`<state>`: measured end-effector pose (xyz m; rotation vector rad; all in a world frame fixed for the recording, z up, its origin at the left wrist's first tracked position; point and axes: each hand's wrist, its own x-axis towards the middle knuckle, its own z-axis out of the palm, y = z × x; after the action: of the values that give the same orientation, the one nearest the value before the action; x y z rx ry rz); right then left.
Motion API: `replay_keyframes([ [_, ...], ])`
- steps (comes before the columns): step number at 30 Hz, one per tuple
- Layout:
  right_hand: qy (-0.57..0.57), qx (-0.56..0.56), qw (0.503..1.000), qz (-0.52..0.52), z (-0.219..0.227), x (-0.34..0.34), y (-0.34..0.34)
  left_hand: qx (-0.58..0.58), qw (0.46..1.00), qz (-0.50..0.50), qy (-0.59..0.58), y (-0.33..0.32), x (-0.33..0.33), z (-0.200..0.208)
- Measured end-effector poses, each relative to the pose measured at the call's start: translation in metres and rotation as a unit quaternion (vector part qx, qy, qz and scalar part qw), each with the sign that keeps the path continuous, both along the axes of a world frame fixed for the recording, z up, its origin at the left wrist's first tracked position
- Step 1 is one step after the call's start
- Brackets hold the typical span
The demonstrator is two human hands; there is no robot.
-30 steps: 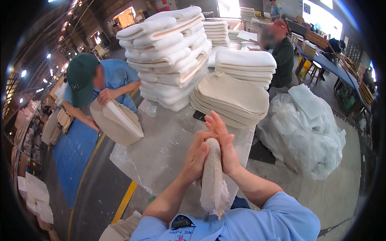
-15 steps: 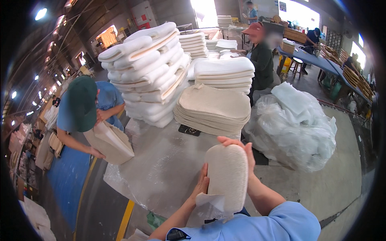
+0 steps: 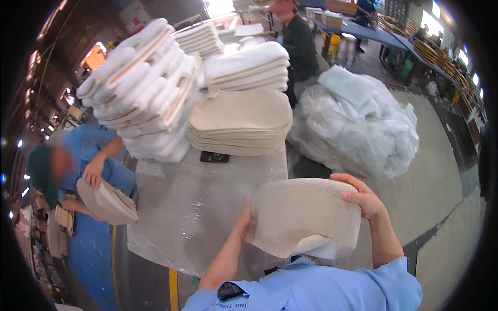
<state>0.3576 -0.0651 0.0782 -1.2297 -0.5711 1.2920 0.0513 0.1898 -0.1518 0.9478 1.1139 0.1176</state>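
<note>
Between my hands is a beige, round-cornered cushion, held crosswise above the near right part of the plastic-covered table. Its lower edge has a loose flap, with white material showing beneath. My right hand is closed on the right end, thumb on top of the fabric. At the left end, my left hand grips the edge, its fingers partly hidden and slightly blurred. A stack of similar beige pieces lies farther back on the table, with a dark phone-like object at its near edge.
Tall piles of folded white padding and more white sheets stand behind. A large bag of clear plastic sits right of the table. At left, a co-worker handles another beige piece; another person stands at the back.
The cushion has turned from upright to crosswise, and my hands have moved apart to its two ends. My view has shifted to the right. The left co-worker's head and piece have changed angle.
</note>
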Motion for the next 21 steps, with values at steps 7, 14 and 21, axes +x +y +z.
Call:
replay_keyframes([
  [7, 0.010, 0.121, 0.989, 0.079, -0.047, 0.008, 0.017, 0.095, 0.949, 0.300, -0.009, 0.003, -0.049, 0.058],
  [14, -0.182, 0.162, 0.966, 0.086, -0.077, -0.041, 0.088, 0.219, 0.809, 0.499, -0.222, -0.040, -0.169, 0.103],
  [21, -0.263, 0.129, 0.956, 0.000, -0.166, -0.088, 0.113, 0.153, 0.795, 0.556, -0.189, -0.154, -0.196, 0.075],
])
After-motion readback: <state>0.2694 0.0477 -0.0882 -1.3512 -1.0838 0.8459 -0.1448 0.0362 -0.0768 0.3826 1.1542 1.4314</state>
